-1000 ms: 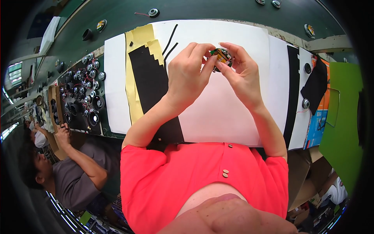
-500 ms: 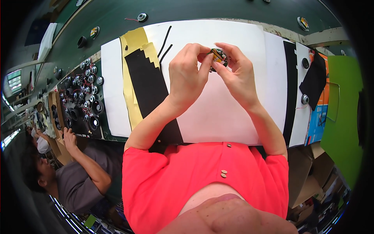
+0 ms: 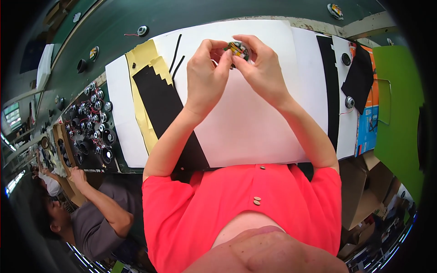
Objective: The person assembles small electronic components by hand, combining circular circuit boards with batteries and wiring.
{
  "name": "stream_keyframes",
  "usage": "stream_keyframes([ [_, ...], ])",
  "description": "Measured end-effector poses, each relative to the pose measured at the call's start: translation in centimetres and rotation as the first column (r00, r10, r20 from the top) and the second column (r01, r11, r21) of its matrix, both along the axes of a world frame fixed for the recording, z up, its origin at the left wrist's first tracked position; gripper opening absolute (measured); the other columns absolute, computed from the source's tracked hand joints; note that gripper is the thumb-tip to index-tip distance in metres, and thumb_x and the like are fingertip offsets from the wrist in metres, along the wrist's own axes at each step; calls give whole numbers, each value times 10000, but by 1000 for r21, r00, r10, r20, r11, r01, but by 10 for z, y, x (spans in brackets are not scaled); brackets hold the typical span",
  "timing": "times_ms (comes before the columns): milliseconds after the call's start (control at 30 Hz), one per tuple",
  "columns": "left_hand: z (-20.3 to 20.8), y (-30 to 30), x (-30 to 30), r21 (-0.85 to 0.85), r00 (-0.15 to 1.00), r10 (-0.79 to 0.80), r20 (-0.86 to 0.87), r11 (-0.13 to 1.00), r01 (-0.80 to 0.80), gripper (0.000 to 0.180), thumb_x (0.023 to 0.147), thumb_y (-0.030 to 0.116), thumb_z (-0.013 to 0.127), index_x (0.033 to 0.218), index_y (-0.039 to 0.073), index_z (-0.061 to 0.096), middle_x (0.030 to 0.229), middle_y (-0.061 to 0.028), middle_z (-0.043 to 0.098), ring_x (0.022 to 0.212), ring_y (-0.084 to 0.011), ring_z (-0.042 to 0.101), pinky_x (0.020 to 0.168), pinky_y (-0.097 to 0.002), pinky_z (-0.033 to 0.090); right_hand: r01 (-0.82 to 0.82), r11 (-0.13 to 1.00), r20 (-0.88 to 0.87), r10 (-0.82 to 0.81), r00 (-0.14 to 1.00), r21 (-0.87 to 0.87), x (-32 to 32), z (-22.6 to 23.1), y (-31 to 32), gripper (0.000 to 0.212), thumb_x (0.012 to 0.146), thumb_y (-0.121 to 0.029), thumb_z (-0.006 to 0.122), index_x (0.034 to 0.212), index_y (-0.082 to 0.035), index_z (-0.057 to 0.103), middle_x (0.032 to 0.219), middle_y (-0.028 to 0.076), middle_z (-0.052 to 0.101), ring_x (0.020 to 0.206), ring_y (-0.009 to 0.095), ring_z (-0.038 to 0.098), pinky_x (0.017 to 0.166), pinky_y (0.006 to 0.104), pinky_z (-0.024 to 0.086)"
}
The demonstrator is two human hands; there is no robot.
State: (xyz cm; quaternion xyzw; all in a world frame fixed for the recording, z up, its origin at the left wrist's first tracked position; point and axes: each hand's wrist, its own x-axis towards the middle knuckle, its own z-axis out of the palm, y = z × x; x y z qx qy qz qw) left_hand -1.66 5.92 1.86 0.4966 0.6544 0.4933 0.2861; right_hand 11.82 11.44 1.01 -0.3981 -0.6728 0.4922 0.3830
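Observation:
A small round electronic module [image 3: 238,50], with a green board and a yellow part on its face, is held up over the white sheet. My left hand [image 3: 207,75] pinches its left side with thumb and index finger. On the other side, my right hand [image 3: 260,68] grips the rim, its thumb at the near edge. Both thumbs nearly meet in front of the module, and my fingers hide parts of its edge. Beneath my forearms lie the white sheet [image 3: 250,123] and, to the left, a black foam sheet [image 3: 157,98] with a stepped edge.
Yellow backing paper [image 3: 141,73] and two thin black strips [image 3: 175,52] lie left of my hands. Many small speakers [image 3: 98,104] crowd a board further left, near a co-worker [image 3: 98,214]. A black piece [image 3: 358,79] and a speaker [image 3: 349,102] are at right, beside a green panel [image 3: 398,113].
The whole view has shifted and turned slightly. My hands, still on the module, are a little farther from my body, and the module appears slightly turned.

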Motion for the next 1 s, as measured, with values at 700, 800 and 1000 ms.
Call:
stream_keyframes([
  [700, 18, -87, -79, -362, 902, -264, -341, 923, 133, 132, 937, 24, 655, 1060, -4, 693, 924, -110, 690, 719, -214, 668, 682, -318, 535, -6, 731, 309, -280, 909, 682, -59, -55, 148, 300, 888, -157, 691, 1151, -18, 651, 1143, 192, 597, 1149, 390, 536, 996, 503, 443],
  [800, 18, -109, -80, -428, 896, -291, -334, 894, 131, 98, 906, 5, 678, 1002, -8, 664, 900, -109, 655, 752, -219, 656, 697, -330, 529, -10, 778, 321, -247, 914, 628, -24, -50, 122, 372, 879, -149, 703, 1220, -15, 638, 1209, 206, 596, 1203, 404, 524, 1014, 515, 437],
  [1000, 12, -119, -75, -403, 912, -259, -317, 908, 118, 127, 881, -29, 678, 998, -8, 631, 902, -98, 619, 793, -232, 639, 719, -342, 527, 100, 812, 279, -310, 909, 576, 34, -54, 82, 178, 891, -113, 701, 1042, -22, 729, 1093, 133, 695, 1105, 329, 601, 990, 424, 479],
])
